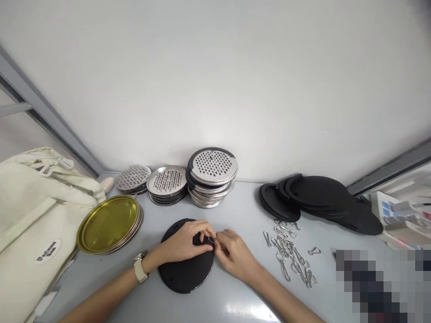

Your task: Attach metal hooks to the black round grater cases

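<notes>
The disc (183,274) – round, flat, matte black, a thin bright line along its lower right – lies well out from the back edge of the bench (232,291). My right hand (234,253) pinches a clip (211,240); my left hand (185,242) curls alongside, its grip unclear.

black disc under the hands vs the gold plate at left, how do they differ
Colour: the black disc is dark and dull, while the gold plate is yellowish and shiny.
Handling: the left hand and right hand work at the black disc's edge; neither touches the gold plate.
Setting: the gold plate tops a stack, while the black disc lies apart from the stacks.
Shared: both are round and flattish.
</notes>
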### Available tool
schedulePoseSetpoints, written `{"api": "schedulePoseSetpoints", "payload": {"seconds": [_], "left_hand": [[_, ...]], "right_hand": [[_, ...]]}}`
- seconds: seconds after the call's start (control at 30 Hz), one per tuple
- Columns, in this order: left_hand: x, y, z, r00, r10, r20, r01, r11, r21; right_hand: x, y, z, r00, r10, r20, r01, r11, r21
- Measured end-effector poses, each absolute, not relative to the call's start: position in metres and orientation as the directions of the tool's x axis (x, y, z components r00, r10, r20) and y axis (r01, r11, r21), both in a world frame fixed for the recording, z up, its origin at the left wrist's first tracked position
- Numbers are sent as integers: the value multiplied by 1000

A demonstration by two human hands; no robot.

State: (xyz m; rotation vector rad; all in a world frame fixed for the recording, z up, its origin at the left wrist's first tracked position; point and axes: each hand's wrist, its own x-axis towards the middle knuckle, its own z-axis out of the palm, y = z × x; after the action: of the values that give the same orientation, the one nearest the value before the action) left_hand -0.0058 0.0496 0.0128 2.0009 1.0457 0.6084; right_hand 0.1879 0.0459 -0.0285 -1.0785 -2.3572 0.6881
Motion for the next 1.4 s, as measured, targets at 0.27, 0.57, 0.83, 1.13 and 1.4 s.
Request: {"api": "schedulePoseSetpoints", "payload": {"seconds": [0.27, 0.57, 0.83, 1.13, 1.4], "left_hand": [[-6, 49, 12, 567, 821, 63, 468, -385, 795], [-6, 48, 15, 570, 820, 50, 469, -375, 799], [-6, 47, 13, 551, 834, 41, 493, -365, 790], [-6, 48, 11, 535, 843, 50, 519, -375, 768], [-5, 49, 14, 543, 839, 43, 496, -362, 789]], "right_hand": [[187, 46, -28, -580, 794, 184, 574, 558, -599], [189, 46, -28, -594, 779, 199, 555, 576, -600], [183, 46, -28, -567, 798, 205, 559, 555, -616], [184, 45, -30, -563, 799, 212, 558, 557, -615], [188, 46, -32, -608, 772, 188, 568, 588, -577]]}}
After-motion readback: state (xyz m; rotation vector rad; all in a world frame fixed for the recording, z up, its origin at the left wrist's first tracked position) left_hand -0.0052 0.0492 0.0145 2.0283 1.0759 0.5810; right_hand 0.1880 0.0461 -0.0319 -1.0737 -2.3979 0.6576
